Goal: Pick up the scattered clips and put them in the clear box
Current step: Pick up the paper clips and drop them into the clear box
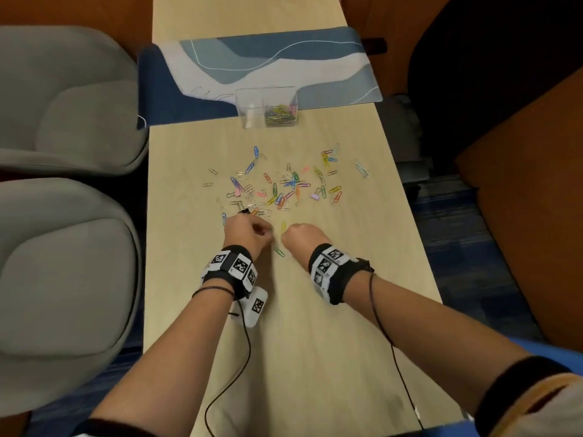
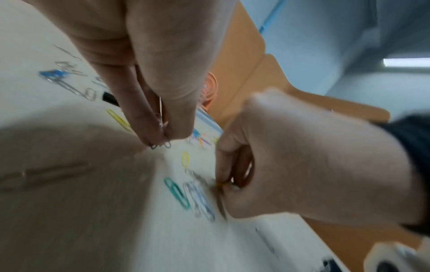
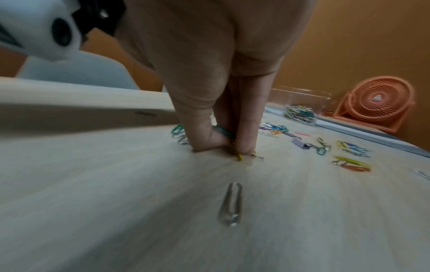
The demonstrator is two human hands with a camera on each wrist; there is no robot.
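Observation:
Several coloured and silver paper clips (image 1: pixel 280 184) lie scattered across the pale wooden table (image 1: pixel 315 310). The clear box (image 1: pixel 249 102) stands beyond them with a heap of clips in its right compartment; it also shows in the right wrist view (image 3: pixel 300 99). My left hand (image 1: pixel 266 231) pinches a few silver and blue clips (image 2: pixel 160 117) between thumb and fingers (image 2: pixel 177 127). Just to its right, my right hand (image 1: pixel 287 239) presses down on the table and pinches a yellow clip (image 3: pixel 239 156), with a teal clip (image 3: pixel 223 131) held among its fingers (image 3: pixel 248 139).
A teal clip (image 2: pixel 177 193) and a blue one (image 2: pixel 201 201) lie between the hands; a silver clip (image 3: pixel 230 204) lies nearer me. A blue patterned mat (image 1: pixel 268 67) lies behind the box, an orange fan (image 3: pixel 377 103) beyond it. Grey chairs (image 1: pixel 63 99) stand on the left.

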